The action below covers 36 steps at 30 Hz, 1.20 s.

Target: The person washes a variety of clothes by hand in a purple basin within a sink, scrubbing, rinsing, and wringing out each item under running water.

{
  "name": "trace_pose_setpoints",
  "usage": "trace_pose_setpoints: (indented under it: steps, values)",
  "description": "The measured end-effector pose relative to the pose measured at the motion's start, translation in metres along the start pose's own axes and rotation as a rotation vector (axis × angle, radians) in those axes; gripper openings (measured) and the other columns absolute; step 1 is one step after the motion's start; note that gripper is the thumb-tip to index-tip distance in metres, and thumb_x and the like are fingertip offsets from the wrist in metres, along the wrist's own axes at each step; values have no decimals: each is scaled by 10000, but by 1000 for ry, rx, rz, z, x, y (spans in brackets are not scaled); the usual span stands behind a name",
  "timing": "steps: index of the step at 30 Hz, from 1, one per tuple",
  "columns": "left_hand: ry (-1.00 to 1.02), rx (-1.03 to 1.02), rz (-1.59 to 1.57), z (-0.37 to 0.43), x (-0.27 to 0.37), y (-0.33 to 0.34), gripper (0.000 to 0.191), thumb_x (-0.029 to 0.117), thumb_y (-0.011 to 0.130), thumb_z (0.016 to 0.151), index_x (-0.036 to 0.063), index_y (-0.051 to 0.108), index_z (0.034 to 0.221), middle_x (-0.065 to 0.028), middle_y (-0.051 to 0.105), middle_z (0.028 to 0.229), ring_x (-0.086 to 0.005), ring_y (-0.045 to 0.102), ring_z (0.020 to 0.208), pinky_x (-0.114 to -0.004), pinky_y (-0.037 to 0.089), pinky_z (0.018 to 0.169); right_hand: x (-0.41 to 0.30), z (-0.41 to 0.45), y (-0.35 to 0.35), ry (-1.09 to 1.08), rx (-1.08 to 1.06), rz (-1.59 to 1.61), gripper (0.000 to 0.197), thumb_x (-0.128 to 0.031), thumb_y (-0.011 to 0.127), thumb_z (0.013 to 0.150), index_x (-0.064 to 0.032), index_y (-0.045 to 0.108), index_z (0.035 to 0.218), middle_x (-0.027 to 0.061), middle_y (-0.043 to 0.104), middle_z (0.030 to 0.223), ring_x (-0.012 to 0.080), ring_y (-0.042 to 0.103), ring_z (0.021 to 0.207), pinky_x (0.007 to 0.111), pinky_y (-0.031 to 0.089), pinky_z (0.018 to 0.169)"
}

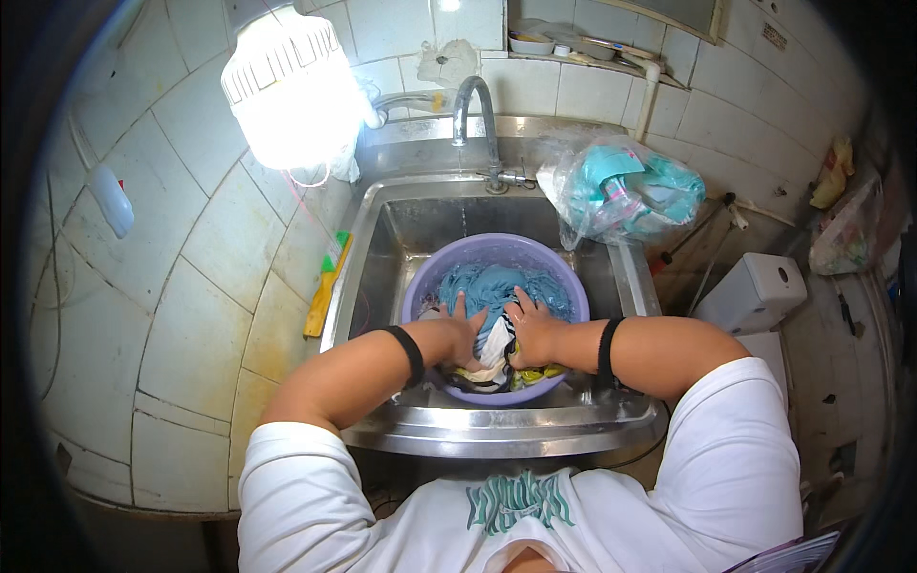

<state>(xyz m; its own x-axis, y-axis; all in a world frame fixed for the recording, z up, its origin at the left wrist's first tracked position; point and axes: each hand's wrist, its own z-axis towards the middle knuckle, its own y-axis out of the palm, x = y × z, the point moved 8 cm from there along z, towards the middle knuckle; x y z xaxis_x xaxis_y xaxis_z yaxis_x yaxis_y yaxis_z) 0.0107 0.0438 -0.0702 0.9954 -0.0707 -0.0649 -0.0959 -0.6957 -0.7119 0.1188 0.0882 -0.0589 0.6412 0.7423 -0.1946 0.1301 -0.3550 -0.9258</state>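
A purple plastic basin (417, 286) stands in a stainless steel sink (387, 236). Wet clothes lie in it: a blue garment (494, 279) towards the back, a white cloth (496, 347) at the middle and a yellow-green and black one (537, 376) near the front rim. My left hand (464, 333) rests on the clothes at the left, its fingers spread and pointing away from me. Opposite it, my right hand (529, 328) presses on the clothes with spread fingers, beside a striped part. Both palms are hidden from view, and black bands circle both forearms.
A curved metal faucet (483, 107) rises behind the basin. On the sink's back right corner sits a clear plastic bag with turquoise packaging (630, 186). A yellow-handled brush (326, 294) leans at the left rim. A bright lamp (290, 93) hangs at the upper left.
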Motion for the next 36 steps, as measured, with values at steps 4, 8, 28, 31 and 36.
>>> trace_pose_setpoints:
  steps: [4,8,28,31,36]
  values:
    - [19,91,-23,24,-2,3,1182,577,698,686,169,-87,1471,-347,-113,1455,-553,209,1301,-510,274,1068,4,11,-3,61,-36,-21,914,-391,762,665,-41,256,1342,316,34,1469,586,264,1245,530,330,1030]
    - [20,60,-214,50,-18,4,1137,457,732,700,177,-50,1477,-321,-2,1477,-492,316,1282,-473,331,1048,7,30,-4,92,-25,-11,829,-340,735,707,-28,272,1320,321,55,1468,567,308,1225,534,334,1018]
    - [19,-98,-603,89,-31,12,305,99,565,830,-27,590,1107,-193,644,1023,-315,631,902,-428,479,800,-9,91,-64,-229,214,-144,379,-82,609,744,-131,528,1111,159,586,1093,370,569,1022,443,484,818]
    - [11,-72,-881,18,-24,-10,451,255,582,879,-61,491,1188,-193,634,1039,-296,644,833,-382,522,723,-35,74,-74,-361,328,-239,363,-68,607,732,-153,537,1078,117,576,1071,340,553,1025,448,482,825]
    - [-175,-471,-993,26,-118,47,262,220,644,831,28,628,1008,-96,685,884,-159,642,774,-327,498,711,-100,19,-79,-735,440,-375,304,-119,596,750,-219,552,1034,41,532,1033,254,510,1033,379,451,785]
